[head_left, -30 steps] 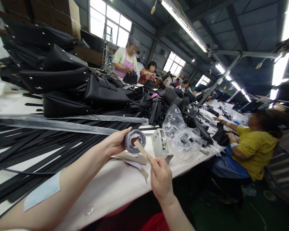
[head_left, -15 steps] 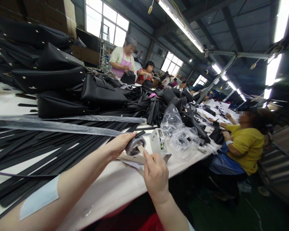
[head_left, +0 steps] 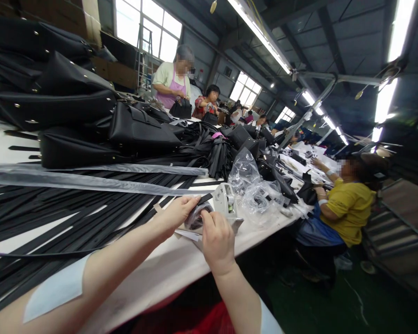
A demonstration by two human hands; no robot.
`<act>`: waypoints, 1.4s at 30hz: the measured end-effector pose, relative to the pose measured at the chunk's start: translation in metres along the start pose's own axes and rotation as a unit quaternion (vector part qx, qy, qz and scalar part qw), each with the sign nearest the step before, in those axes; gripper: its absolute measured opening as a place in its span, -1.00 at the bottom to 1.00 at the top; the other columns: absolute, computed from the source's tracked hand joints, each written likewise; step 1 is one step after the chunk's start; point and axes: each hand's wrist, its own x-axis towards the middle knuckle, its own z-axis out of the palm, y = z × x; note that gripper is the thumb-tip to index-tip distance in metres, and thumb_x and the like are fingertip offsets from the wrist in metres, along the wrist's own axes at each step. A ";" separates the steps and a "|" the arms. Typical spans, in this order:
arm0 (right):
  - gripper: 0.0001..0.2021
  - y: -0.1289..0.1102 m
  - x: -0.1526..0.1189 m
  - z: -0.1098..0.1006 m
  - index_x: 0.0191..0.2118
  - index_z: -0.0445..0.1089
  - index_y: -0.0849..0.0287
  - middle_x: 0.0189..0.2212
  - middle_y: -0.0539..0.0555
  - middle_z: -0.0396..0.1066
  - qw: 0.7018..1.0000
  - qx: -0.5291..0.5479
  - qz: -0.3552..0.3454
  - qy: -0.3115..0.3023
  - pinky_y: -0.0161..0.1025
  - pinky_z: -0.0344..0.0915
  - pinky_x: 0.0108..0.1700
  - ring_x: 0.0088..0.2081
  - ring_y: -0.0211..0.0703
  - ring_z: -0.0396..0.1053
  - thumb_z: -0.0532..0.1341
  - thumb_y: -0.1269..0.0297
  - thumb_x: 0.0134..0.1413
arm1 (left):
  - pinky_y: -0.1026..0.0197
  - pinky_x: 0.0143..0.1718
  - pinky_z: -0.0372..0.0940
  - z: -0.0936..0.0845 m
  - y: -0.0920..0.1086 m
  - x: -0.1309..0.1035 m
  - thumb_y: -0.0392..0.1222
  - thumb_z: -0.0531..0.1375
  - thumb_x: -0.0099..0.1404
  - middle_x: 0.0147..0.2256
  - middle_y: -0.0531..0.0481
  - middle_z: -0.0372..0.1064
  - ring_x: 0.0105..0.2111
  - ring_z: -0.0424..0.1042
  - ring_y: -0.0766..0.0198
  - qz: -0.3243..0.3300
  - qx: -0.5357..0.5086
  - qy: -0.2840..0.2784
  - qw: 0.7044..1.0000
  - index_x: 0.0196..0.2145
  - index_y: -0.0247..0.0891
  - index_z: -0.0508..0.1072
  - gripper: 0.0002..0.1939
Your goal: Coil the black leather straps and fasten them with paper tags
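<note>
My left hand (head_left: 179, 212) pinches the end of a black strap (head_left: 205, 198) beside a white dispenser-like device (head_left: 222, 198) at the table edge. Just right of it, my right hand (head_left: 218, 235) has its fingers closed at a dark roll in clear wrap (head_left: 194, 220); what its fingertips hold is hidden. A pale strip (head_left: 157, 208) shows behind my left hand. Long black straps (head_left: 73, 232) spread over the table to the left, with a translucent plastic strip (head_left: 90, 182) lying across them.
Black bags (head_left: 73, 109) are piled at the back left. Crumpled clear plastic (head_left: 261, 197) lies right of the device on the white table (head_left: 149, 287). A person in yellow (head_left: 348, 208) sits at the right; others work with bags farther back.
My right hand has moved up and slightly left, closer to my left hand. The pale strip formerly at its fingertips no longer shows there; one now shows behind my left hand. The view has shifted slightly.
</note>
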 end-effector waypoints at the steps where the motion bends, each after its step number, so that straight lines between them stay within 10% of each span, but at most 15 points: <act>1: -0.76 0.000 0.000 -0.002 -0.03 0.34 0.20 -0.32 0.15 0.39 1.000 0.001 0.010 -0.007 -0.15 0.28 -0.25 -0.30 -0.04 0.37 0.01 0.42 0.28 | 0.28 -0.48 0.19 0.001 -0.001 0.000 0.20 0.24 0.12 -0.54 0.01 0.43 -0.54 0.34 0.28 0.006 0.007 -0.001 1.000 -0.47 -0.30 0.49 -0.56; 13: -0.83 0.015 -0.010 -0.028 -0.16 0.44 0.16 -0.33 0.13 0.45 0.995 0.078 -0.036 0.055 -0.23 0.33 -0.19 -0.28 -0.13 0.40 0.10 0.42 0.24 | 0.32 -0.57 0.02 -0.006 -0.007 0.006 0.22 0.16 0.17 -0.59 0.09 0.25 -0.59 0.14 0.37 0.047 0.171 -0.026 0.984 -0.53 -0.29 0.35 -0.53; 20: -0.89 0.041 0.006 -0.036 -0.29 0.50 0.12 -0.39 0.06 0.48 0.966 0.257 -0.007 0.016 -0.20 0.31 -0.19 -0.29 -0.15 0.40 0.22 0.42 0.15 | 0.28 -0.47 0.06 0.002 0.005 -0.008 -0.01 0.10 0.23 -0.58 0.11 0.23 -0.53 0.17 0.33 0.143 0.347 -0.157 0.914 -0.55 -0.26 0.30 -0.69; 26: -0.93 0.047 0.008 -0.029 -0.42 0.51 0.16 -0.46 0.03 0.47 0.882 0.441 0.154 -0.058 -0.25 0.32 -0.29 -0.39 -0.20 0.39 0.34 0.30 0.00 | 0.26 -0.43 0.07 0.011 0.007 -0.023 0.00 0.01 0.29 -0.55 0.09 0.21 -0.48 0.18 0.31 0.170 0.353 -0.210 0.896 -0.54 -0.26 0.28 -0.66; 32: -0.56 0.053 0.009 -0.030 -0.24 0.43 0.22 -0.62 -0.11 0.36 0.696 0.590 0.346 -0.219 -0.34 0.24 -0.46 -0.57 -0.33 0.28 0.47 0.21 -0.32 | 0.27 -0.48 0.00 0.013 0.004 -0.029 -0.07 0.21 0.10 -0.55 0.16 0.09 -0.52 0.09 0.36 0.206 0.418 -0.210 0.859 -0.53 -0.23 0.20 -0.74; 42: -0.76 0.048 0.000 -0.031 -0.45 0.49 0.23 -0.55 0.01 0.45 0.713 0.590 0.348 -0.152 -0.31 0.26 -0.43 -0.52 -0.28 0.33 0.42 0.17 -0.21 | 0.24 -0.29 0.19 0.014 0.012 -0.030 -0.07 0.27 0.11 -0.36 0.03 0.34 -0.36 0.28 0.28 0.216 0.366 -0.254 0.869 -0.46 -0.22 0.23 -0.73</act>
